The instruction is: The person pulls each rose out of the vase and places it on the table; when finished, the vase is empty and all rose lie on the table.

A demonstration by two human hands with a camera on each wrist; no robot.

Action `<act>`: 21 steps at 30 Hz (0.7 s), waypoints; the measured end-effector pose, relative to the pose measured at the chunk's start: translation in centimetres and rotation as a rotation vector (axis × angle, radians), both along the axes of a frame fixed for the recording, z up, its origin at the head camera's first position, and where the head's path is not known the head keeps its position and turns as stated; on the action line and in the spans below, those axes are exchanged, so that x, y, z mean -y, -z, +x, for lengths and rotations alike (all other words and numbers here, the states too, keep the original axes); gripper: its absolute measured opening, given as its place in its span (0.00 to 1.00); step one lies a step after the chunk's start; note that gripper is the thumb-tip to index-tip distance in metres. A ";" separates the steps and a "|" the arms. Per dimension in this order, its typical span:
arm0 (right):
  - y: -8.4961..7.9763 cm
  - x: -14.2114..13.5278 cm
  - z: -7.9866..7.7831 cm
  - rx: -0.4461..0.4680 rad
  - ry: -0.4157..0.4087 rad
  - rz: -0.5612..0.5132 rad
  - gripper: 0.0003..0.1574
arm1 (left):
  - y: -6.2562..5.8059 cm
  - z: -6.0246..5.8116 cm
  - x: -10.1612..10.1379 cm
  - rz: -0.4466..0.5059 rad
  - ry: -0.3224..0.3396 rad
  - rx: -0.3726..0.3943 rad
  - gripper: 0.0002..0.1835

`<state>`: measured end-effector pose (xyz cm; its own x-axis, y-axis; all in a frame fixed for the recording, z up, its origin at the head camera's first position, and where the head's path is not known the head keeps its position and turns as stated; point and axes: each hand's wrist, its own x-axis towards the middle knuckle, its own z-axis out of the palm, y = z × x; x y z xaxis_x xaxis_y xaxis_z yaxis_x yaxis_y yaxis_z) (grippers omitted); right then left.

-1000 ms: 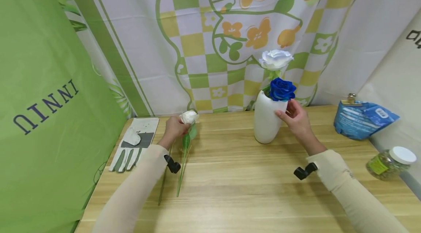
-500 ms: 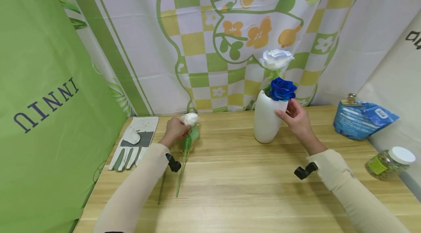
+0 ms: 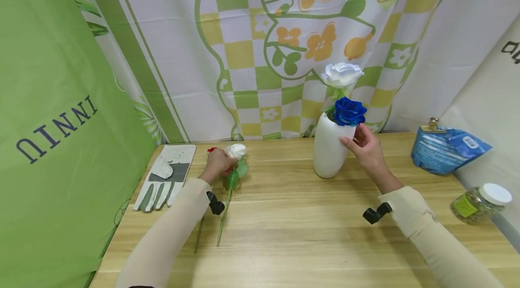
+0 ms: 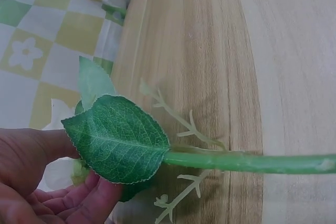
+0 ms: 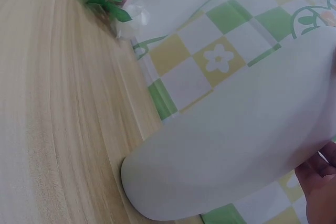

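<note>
My left hand (image 3: 219, 161) pinches a white rose (image 3: 237, 151) just below its bloom. Its green leaf (image 4: 118, 140) and stem (image 4: 252, 162) run out from the fingers in the left wrist view. A bit of a red flower (image 3: 211, 149) shows behind this hand, with a second stem (image 3: 199, 236) lying on the table; most of it is hidden. My right hand (image 3: 367, 148) holds the upper side of an upright white vase (image 3: 330, 148), thumb in front and fingers behind. Out of the vase rise another white rose (image 3: 342, 75) and a blue rose (image 3: 349, 111).
A pair of grey-white work gloves (image 3: 164, 175) lies at the table's left edge. On the right stand a blue bag (image 3: 444, 150) with a gold clip and a jar (image 3: 481, 204) with a white lid. A patterned curtain (image 3: 252, 76) hangs behind the wooden table (image 3: 292, 229).
The white rose in my left hand has shifted slightly right and toward me, and the red flower behind has come into sight. My right hand and the vase have stayed put.
</note>
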<state>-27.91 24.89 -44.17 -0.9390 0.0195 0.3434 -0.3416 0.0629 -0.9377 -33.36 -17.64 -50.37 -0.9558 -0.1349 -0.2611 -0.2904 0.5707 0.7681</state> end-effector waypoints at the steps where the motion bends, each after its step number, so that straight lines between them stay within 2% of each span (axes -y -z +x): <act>1: 0.0 0.0 0.0 0.000 -0.001 -0.004 0.23 | 0.0 0.0 0.0 0.002 -0.001 -0.002 0.10; 6: 0.1 0.0 0.1 0.008 0.016 0.010 0.23 | 0.2 0.1 0.1 -0.007 0.002 -0.026 0.10; 11: 0.0 0.1 0.2 0.013 0.020 -0.004 0.23 | 0.2 0.4 0.4 -0.019 0.013 -0.013 0.13; 17: 0.2 0.1 0.1 -0.015 0.022 0.012 0.23 | 0.4 0.6 0.6 -0.031 0.059 -0.026 0.15; 21: 0.2 0.1 0.0 -0.010 0.023 -0.004 0.23 | 0.0 0.7 0.8 -0.026 0.088 -0.014 0.14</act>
